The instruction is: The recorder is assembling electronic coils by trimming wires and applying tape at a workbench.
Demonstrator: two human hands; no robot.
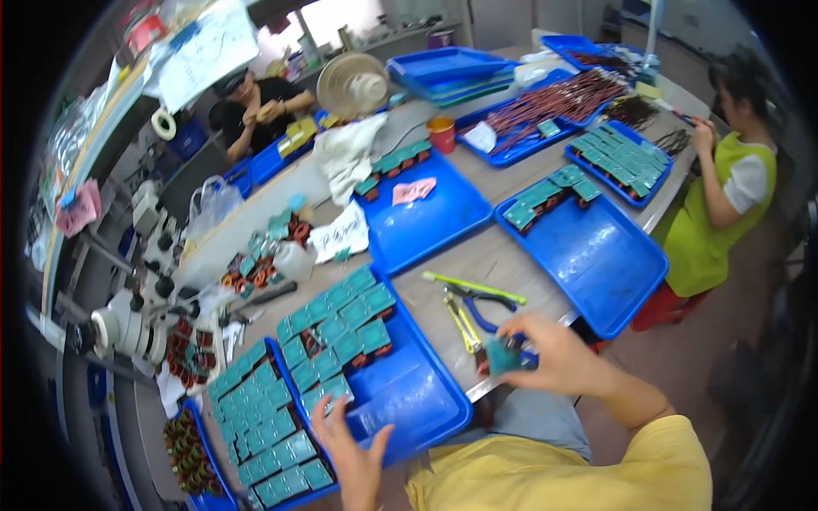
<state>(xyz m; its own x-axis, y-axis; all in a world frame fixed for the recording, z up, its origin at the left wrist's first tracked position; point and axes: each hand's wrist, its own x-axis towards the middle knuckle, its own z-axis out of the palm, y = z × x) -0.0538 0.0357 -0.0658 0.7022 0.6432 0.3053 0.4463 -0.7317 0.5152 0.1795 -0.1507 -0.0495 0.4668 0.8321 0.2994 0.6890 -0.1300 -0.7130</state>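
Observation:
My right hand [550, 353] holds a small green circuit board [504, 356] over the table's front edge; blur hides its details. My left hand [354, 447] is open, thumb and fingers spread, at the near edge of a blue tray [417, 383]. Its fingertips are beside the nearest board [327, 392] in that tray; whether they touch it I cannot tell. Rows of green boards [332, 328] with reddish-brown parts beneath fill the tray's left part. Close to my right hand lie blue-handled pliers [481, 311], a yellow-handled tool [461, 322] and a yellow-green stick [474, 288].
Left of my tray stands another blue tray full of boards [264, 417]. Blue trays with boards are beyond [426, 213] and to the right [596, 264]. Farther off lie reddish-brown wires [554, 106]. A person in a green apron [716, 204] sits right; another person [256, 111] works at the back.

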